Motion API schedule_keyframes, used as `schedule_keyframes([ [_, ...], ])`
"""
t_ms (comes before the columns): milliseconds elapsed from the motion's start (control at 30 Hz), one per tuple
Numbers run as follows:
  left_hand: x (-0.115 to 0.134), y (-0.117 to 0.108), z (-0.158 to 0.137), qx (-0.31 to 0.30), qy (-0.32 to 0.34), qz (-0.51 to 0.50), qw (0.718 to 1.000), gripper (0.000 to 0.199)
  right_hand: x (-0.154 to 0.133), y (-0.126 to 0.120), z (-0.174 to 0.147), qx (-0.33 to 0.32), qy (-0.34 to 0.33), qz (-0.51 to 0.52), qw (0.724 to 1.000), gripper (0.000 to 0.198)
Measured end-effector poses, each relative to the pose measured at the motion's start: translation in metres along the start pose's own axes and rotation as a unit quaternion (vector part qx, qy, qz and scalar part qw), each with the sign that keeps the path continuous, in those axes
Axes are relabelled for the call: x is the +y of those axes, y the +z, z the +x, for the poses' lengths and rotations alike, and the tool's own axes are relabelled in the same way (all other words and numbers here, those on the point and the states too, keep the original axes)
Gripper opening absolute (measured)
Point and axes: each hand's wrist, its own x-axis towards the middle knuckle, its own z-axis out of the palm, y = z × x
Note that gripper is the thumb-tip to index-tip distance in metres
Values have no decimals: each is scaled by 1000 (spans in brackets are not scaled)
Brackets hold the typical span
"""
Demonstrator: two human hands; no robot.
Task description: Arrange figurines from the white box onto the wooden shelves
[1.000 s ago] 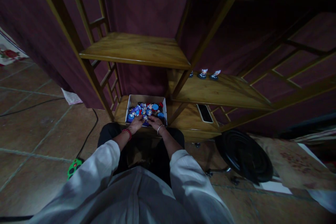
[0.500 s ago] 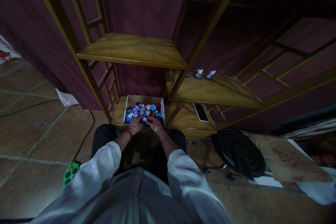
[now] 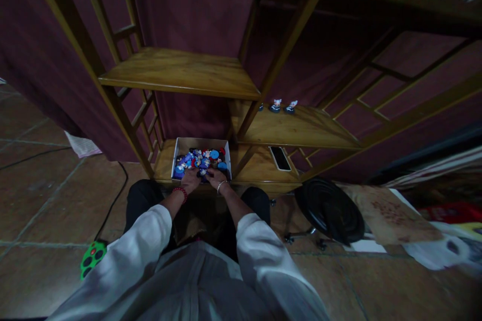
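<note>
An open cardboard box [image 3: 229, 160] with pale sides stands on the bottom shelf, filled with small blue, purple, white and red figurines [image 3: 196, 158]. At its near edge, both hands pinch one small dark-blue figurine [image 3: 203, 173] between them. My left hand [image 3: 190, 179], with a red bead bracelet at the wrist, has its fingers closed on the figurine's left side. From the other side my right hand [image 3: 216, 178], wearing a pale bracelet, grips it too. The fingertips are small and dim.
Two small figurines [image 3: 282, 106] and part of another stand on the right shelf [image 3: 297, 128]. A phone [image 3: 279, 158] lies on the bottom shelf. To the right is a black round stool [image 3: 331, 210]; a green device [image 3: 92, 258] with a cable lies on the floor at left.
The view has shifted a little, so the shelves and box sit further left. Both hands with the figurine have drawn slightly nearer to me, toward the box's front edge.
</note>
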Motion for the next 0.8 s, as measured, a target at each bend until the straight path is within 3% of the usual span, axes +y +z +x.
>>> schedule_keyframes([
  [800, 2, 2, -3, 23, 18, 35, 999, 33, -4, 0, -5, 25, 24, -3, 999, 23],
])
